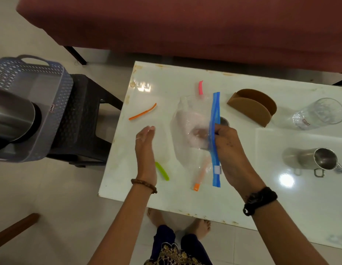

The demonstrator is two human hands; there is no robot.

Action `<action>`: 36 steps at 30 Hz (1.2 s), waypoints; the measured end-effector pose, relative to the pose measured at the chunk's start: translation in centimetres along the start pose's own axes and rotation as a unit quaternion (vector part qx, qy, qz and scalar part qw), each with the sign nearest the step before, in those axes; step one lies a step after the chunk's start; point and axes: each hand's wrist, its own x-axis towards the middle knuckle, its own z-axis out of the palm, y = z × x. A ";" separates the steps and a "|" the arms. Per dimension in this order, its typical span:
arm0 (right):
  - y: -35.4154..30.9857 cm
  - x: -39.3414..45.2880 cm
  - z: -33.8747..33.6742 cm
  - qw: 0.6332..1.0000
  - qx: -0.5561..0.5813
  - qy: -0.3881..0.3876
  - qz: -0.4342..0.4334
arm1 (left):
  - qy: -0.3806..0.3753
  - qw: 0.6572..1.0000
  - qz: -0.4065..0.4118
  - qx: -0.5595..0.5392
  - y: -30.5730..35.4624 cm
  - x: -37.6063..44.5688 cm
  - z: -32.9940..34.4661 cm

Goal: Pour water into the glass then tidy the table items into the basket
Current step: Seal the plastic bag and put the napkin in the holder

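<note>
My right hand [230,155] grips the blue zip strip of a clear plastic bag [193,129] held just above the white table [204,199]. My left hand [146,150] hovers open to the left of the bag, fingers straight, holding nothing. The grey lattice basket [42,81] stands on a dark stool at the left, with a steel vessel [13,119] inside it. A clear glass [319,113] lies on its side at the right. A steel mug [311,159] lies tipped near it. Several coloured clips lie around: orange [142,112], pink [200,87], green [162,171], and another orange one [199,176] under the bag.
A brown curved holder [252,107] stands behind the bag. A small steel object [224,121] peeks out behind my right hand. The dark stool [84,119] sits between basket and table. A maroon sofa [185,25] runs along the far side. My feet are below the table edge.
</note>
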 end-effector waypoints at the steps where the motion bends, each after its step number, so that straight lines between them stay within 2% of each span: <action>1: 0.0 -0.1 -0.2 0.997 0.076 -0.012 0.014 | 0.003 0.998 -0.055 0.001 -0.6 0.7 -0.5; 4: 0.4 -0.5 -0.8 0.969 0.237 -0.019 0.059 | -0.053 0.975 -0.214 0.015 -2.1 2.1 -1.3; 7: 1.4 -1.1 -1.5 0.934 0.347 -0.030 0.075 | -0.142 0.945 -0.293 -0.005 -3.4 3.0 -1.3; 11: 2.8 -2.0 -2.5 0.958 0.265 -0.032 0.107 | -0.227 0.920 -0.319 0.003 -3.9 3.7 -0.9; 14: 3.1 -1.6 -2.5 0.964 0.238 0.006 0.114 | -0.228 0.938 -0.260 0.036 -3.8 4.5 -0.8; 17: 3.6 -1.4 -2.3 0.974 0.185 0.065 0.110 | -0.123 0.976 -0.175 0.050 -2.7 5.9 -0.6; 19: 4.1 -1.8 -2.3 0.988 0.110 0.080 0.074 | -0.056 0.983 -0.111 0.135 -1.8 7.5 -0.8; 21: 4.4 -2.5 -2.1 0.991 0.067 0.098 0.055 | -0.022 0.969 -0.040 0.243 -1.0 9.1 -1.1; 24: 4.8 -3.2 -1.6 0.988 0.046 0.138 0.058 | 0.017 0.952 0.036 0.304 -0.3 11.3 -1.9; 28: 4.5 -3.9 -1.7 0.985 0.066 0.148 0.059 | 0.054 0.924 0.086 0.368 -0.3 12.5 -2.9; 31: 3.9 -4.0 -2.0 0.989 0.060 0.129 0.048 | 0.058 0.886 0.115 0.446 -1.2 11.3 -2.9; 32: 3.7 -4.0 -2.1 0.991 0.049 0.121 0.041 | 0.065 0.881 0.142 0.446 -1.3 10.6 -2.6; 34: 3.1 -3.8 -2.4 0.994 0.021 0.106 0.028 | 0.055 0.904 0.210 0.369 -1.0 8.5 -1.1; 36: 2.4 -3.4 -2.6 0.996 0.002 0.087 0.025 | -0.036 0.942 0.228 0.243 -0.1 5.7 1.2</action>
